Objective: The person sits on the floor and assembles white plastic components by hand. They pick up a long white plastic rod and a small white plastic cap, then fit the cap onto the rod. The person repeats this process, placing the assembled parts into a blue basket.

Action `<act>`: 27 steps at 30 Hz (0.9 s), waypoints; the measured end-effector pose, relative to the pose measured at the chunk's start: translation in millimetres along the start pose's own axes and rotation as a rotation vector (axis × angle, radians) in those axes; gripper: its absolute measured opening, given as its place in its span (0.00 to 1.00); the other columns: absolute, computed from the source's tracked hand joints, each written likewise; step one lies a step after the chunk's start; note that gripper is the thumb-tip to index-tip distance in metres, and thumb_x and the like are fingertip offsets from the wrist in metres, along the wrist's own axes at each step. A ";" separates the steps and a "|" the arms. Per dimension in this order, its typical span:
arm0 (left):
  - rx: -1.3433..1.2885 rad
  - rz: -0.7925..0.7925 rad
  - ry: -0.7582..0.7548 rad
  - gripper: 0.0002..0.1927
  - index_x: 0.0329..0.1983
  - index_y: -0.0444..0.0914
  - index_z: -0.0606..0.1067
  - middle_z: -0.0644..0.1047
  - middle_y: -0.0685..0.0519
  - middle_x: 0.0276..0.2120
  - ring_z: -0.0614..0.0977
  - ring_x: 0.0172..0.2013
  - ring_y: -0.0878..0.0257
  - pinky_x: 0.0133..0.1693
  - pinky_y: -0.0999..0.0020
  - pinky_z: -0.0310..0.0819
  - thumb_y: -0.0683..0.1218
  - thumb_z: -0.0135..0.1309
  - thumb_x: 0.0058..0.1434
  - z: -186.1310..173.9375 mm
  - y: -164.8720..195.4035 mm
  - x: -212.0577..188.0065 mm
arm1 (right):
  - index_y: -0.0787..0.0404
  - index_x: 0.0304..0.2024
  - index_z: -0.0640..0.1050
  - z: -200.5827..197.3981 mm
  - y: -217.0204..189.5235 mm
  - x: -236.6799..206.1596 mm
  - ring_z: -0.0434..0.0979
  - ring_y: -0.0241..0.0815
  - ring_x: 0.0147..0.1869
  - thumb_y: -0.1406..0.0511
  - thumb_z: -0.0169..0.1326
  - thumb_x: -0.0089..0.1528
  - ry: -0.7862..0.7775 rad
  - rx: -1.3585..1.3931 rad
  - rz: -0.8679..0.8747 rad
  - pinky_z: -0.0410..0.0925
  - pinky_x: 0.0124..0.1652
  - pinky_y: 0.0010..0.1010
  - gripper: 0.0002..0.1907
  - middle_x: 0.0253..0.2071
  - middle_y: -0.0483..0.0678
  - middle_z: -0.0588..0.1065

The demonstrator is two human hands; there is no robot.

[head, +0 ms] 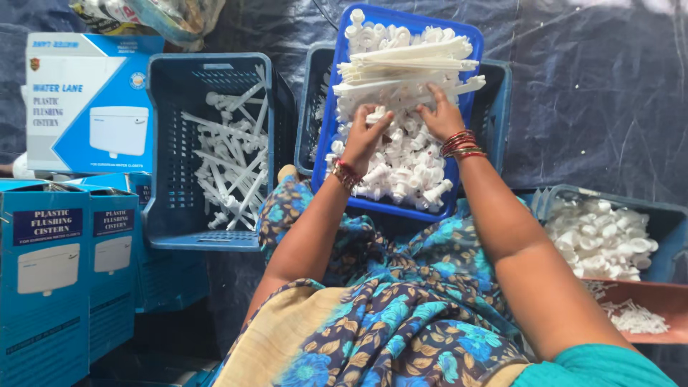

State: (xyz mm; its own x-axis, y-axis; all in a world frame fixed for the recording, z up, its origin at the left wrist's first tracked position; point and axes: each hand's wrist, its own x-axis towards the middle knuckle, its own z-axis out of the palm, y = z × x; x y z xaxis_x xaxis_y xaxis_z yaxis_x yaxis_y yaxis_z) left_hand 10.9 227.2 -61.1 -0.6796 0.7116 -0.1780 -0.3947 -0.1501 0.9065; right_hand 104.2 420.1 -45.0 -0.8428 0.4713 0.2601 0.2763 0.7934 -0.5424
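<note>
- The bright blue plastic tray (337, 107) rests on the person's lap, full of small white plastic tube pieces (408, 168).
- At the far end of the tray lies a stack of long white plastic sticks (408, 64).
- The left hand (364, 136) is over the middle of the tray. Its fingers are curled around one small white plastic piece (378, 115).
- The right hand (442, 115) is just beside it, near the stack. Its fingers are bent down onto the pile, but I cannot tell if it holds anything.
- Left of the tray stands a dark blue plastic crate (168, 143) with long white plastic rods (236, 168) lying loose in it, perhaps finished ones. It is only partly full.
- Right of the tray is another dark blue bin (663, 215) heaped with white round caps (598, 236).
- Blue and white cardboard boxes (64, 279) stand further left of the tray.
- The tray is very full, so I think most of the work is left to do.
</note>
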 end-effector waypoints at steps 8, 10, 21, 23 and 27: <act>-0.197 0.018 -0.110 0.18 0.56 0.38 0.71 0.78 0.50 0.43 0.81 0.42 0.63 0.43 0.65 0.79 0.45 0.60 0.65 -25.6 -5.1 -24.8 | 0.61 0.36 0.77 23.7 -5.9 -8.5 0.82 0.60 0.40 0.50 0.66 0.61 0.184 -0.030 0.375 0.72 0.43 0.47 0.22 0.34 0.58 0.80; -0.226 0.015 -0.116 0.17 0.56 0.38 0.71 0.78 0.50 0.43 0.81 0.42 0.63 0.43 0.65 0.78 0.45 0.59 0.66 -28.7 -1.0 -25.3 | 0.62 0.41 0.75 19.3 -9.9 -12.7 0.82 0.59 0.38 0.53 0.66 0.55 0.252 0.057 0.455 0.72 0.39 0.46 0.23 0.33 0.57 0.79; -0.273 -0.107 -0.008 0.16 0.52 0.41 0.71 0.79 0.50 0.40 0.83 0.36 0.60 0.36 0.66 0.74 0.49 0.59 0.65 2.5 -14.6 -25.5 | 0.61 0.41 0.80 22.0 -17.2 -32.7 0.82 0.51 0.35 0.54 0.68 0.60 0.298 0.114 0.434 0.72 0.37 0.40 0.19 0.31 0.55 0.80; -0.242 -0.119 0.009 0.16 0.52 0.42 0.72 0.79 0.51 0.40 0.83 0.35 0.61 0.36 0.67 0.74 0.49 0.58 0.64 9.1 -26.0 -25.2 | 0.62 0.39 0.79 18.8 -12.4 -40.9 0.82 0.48 0.34 0.53 0.69 0.60 0.332 0.160 0.484 0.72 0.36 0.38 0.20 0.30 0.53 0.79; -0.263 -0.068 0.052 0.15 0.52 0.41 0.71 0.79 0.52 0.41 0.81 0.36 0.63 0.37 0.66 0.75 0.48 0.58 0.66 17.2 -37.1 -19.7 | 0.63 0.37 0.75 0.1 5.0 -36.6 0.78 0.47 0.31 0.56 0.73 0.59 0.456 0.177 0.437 0.71 0.35 0.38 0.22 0.27 0.50 0.75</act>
State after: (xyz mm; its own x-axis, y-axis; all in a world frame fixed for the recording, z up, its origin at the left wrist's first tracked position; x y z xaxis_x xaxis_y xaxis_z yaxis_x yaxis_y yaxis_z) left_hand 49.5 230.5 -84.6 -0.6744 0.6909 -0.2604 -0.5827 -0.2815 0.7624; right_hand 136.5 406.8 -57.2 -0.3788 0.8827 0.2781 0.4359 0.4352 -0.7878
